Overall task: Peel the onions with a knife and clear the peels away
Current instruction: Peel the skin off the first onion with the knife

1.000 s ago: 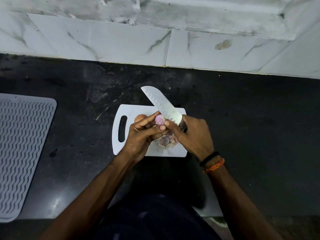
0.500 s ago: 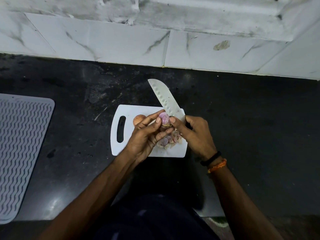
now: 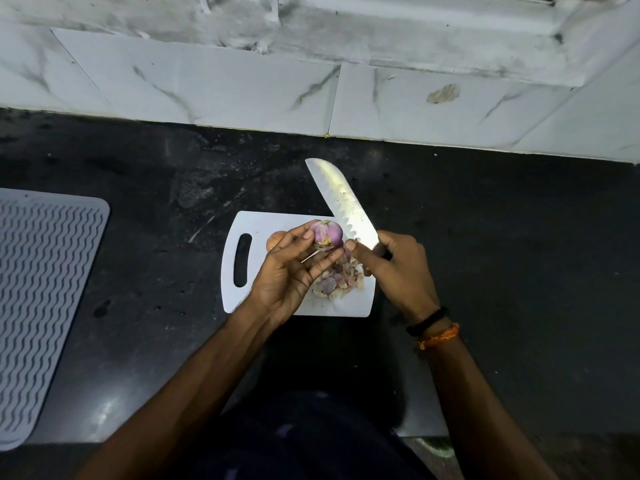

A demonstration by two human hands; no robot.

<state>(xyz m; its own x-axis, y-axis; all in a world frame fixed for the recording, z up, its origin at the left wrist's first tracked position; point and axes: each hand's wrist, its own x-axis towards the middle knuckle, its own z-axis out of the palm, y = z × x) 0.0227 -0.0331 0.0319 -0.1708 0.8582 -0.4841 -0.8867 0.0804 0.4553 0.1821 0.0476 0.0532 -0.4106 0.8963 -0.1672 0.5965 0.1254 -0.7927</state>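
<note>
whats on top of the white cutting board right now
On the cutting board lie a pile of onion peels and an unpeeled onion, mostly hidden behind the left hand. Whatever lies under the hands cannot be seen.

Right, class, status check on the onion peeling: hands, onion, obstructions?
Left hand holds purple onion above cutting board. Right hand grips knife. Peels piled on board. Nothing obstructing.

left hand (image 3: 289, 268) pinching, right hand (image 3: 398, 268) gripping
</note>
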